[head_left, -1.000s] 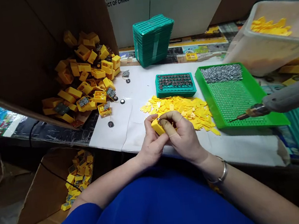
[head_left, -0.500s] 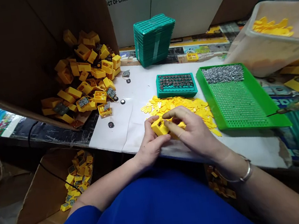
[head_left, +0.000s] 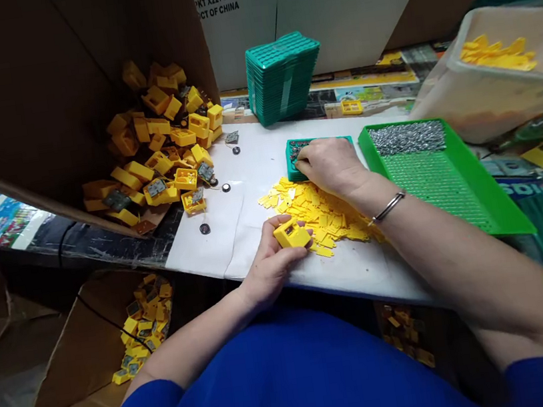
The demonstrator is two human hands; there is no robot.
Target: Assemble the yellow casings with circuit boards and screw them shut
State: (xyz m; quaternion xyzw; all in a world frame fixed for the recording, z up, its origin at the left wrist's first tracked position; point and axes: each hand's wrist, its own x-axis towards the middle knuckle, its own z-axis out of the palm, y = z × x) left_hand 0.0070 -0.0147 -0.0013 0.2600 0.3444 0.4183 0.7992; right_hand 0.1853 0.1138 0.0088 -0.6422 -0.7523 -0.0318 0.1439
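Note:
My left hand (head_left: 270, 263) is closed around a small yellow plastic casing (head_left: 292, 235), held above the front of the white-covered table, its recessed side facing up. Over the left part of a teal tray (head_left: 292, 172) is my right hand (head_left: 331, 163), fingers bent down and pinched together. Small round metallic pieces (head_left: 300, 145) sit in that tray, and the hand hides many of them. Whatever is between the right fingertips is hidden. A pile of flat yellow plastic pieces (head_left: 302, 204) lies between my two hands, partly under my right forearm.
A green tray (head_left: 496, 202) with silvery metal parts stands right of the teal one. Behind is a stack of teal trays (head_left: 279, 81). A carton (head_left: 149, 18) at left holds yellow casings, some wired to circuit boards. A translucent bin (head_left: 476, 77) and an electric screwdriver (head_left: 538, 125) are at right.
My right hand has left the yellow casing and moved forward to the teal tray. My left hand keeps holding the casing in about the same place.

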